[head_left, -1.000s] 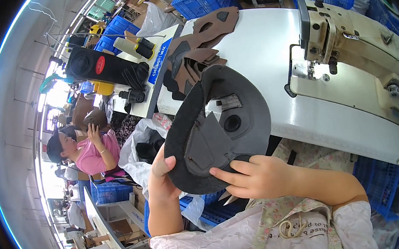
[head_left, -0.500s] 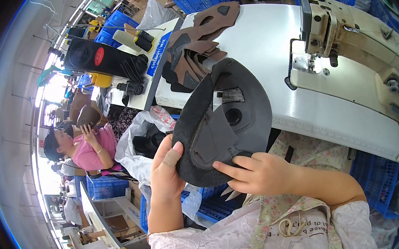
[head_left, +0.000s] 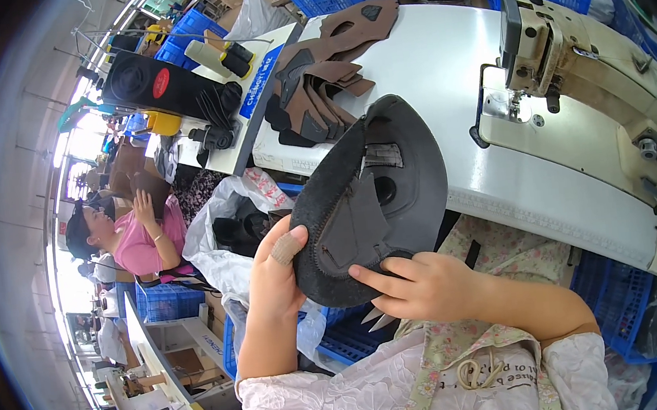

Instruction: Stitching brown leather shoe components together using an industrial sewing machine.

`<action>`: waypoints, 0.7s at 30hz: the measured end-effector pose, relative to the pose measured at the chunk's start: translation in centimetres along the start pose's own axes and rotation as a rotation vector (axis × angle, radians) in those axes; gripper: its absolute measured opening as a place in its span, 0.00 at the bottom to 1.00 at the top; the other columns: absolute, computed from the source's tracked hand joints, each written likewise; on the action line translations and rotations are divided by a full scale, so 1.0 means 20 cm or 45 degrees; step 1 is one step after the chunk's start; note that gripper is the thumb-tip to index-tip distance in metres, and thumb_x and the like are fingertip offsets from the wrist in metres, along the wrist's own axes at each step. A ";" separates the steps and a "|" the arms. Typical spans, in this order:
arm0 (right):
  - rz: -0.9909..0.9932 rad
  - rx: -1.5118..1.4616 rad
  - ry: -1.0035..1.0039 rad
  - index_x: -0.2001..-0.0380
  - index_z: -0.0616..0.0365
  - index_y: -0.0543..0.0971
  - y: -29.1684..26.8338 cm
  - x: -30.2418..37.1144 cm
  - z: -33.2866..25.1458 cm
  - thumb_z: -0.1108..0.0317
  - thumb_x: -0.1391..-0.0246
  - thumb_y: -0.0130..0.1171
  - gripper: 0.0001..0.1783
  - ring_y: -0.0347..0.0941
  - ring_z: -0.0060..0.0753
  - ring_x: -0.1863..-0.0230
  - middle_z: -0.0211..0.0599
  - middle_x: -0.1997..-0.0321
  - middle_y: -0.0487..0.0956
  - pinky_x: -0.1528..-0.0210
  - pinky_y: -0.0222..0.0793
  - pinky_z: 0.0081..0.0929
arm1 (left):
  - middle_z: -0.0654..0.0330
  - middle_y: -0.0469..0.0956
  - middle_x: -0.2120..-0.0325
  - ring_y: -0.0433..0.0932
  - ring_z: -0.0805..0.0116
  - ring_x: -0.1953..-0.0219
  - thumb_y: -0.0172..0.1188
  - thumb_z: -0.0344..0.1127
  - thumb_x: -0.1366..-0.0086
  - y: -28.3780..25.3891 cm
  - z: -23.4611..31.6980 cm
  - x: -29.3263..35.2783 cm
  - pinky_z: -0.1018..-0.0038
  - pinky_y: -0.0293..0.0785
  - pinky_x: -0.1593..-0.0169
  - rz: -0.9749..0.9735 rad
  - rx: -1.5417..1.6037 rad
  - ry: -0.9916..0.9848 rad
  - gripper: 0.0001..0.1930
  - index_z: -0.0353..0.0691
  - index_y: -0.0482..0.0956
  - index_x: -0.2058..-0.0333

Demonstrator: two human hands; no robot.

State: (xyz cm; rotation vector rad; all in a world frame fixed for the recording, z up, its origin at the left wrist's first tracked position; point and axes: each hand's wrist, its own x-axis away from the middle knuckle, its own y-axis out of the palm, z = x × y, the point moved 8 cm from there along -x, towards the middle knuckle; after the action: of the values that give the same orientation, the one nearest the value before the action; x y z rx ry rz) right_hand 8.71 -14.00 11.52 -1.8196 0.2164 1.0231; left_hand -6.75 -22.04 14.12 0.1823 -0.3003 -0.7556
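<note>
A black and dark grey shoe upper (head_left: pixel 357 218) is held up in front of me, its inside facing me. A zigzag seam runs along its fuzzy black rim, and a small label and a round dark spot show inside. My left hand (head_left: pixel 275 268) grips the left edge, its thumb, wrapped in a beige band, lying on the near face. At the lower edge my right hand (head_left: pixel 422 287) holds the piece with the index finger stretched onto the lining; its thumb is hidden. Two pointed pale tips (head_left: pixel 378 320) stick out below the right hand; what they belong to is hidden.
Brown cut shoe pieces (head_left: pixel 318 89) lie in a pile on the white sewing table (head_left: pixel 433 63). A sewing machine (head_left: pixel 566 67) stands at the right. White plastic bags (head_left: pixel 223 206) and blue crates (head_left: pixel 355 335) sit around. At the left is another person in pink (head_left: pixel 148 244).
The shoe upper has tilted slightly, its upper left edge shifting to the right. Both my hands keep nearly the same hold. The person at the left has lowered the brown piece a little.
</note>
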 end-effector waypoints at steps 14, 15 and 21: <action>-0.011 -0.016 0.013 0.73 0.50 0.79 0.00 0.00 0.01 0.65 0.48 0.62 0.04 0.73 0.28 0.54 0.38 0.34 0.75 0.76 0.67 0.15 | 0.52 0.83 0.57 0.83 0.69 0.59 0.56 0.36 0.27 -0.01 -0.02 -0.02 0.74 0.80 0.54 -0.034 -0.043 0.027 0.16 0.26 0.76 0.51; -0.015 -0.012 0.016 0.74 0.50 0.79 0.00 0.00 0.01 0.65 0.48 0.62 0.04 0.73 0.28 0.54 0.38 0.34 0.75 0.76 0.67 0.15 | 0.52 0.83 0.58 0.83 0.69 0.59 0.56 0.36 0.27 -0.01 -0.02 -0.02 0.74 0.80 0.54 -0.026 -0.038 0.029 0.16 0.26 0.76 0.51; 0.006 -0.011 0.032 0.74 0.48 0.80 0.00 0.01 0.01 0.64 0.49 0.62 0.03 0.73 0.28 0.54 0.37 0.35 0.76 0.75 0.67 0.14 | 0.53 0.83 0.58 0.83 0.69 0.60 0.55 0.36 0.26 0.00 -0.02 -0.03 0.74 0.80 0.54 -0.002 -0.038 0.040 0.15 0.27 0.77 0.52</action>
State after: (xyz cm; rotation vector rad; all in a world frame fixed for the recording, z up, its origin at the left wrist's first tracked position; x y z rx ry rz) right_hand 8.75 -13.69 11.37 -1.8412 0.2319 1.0067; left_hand -6.94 -21.57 13.57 0.1663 -0.2589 -0.7579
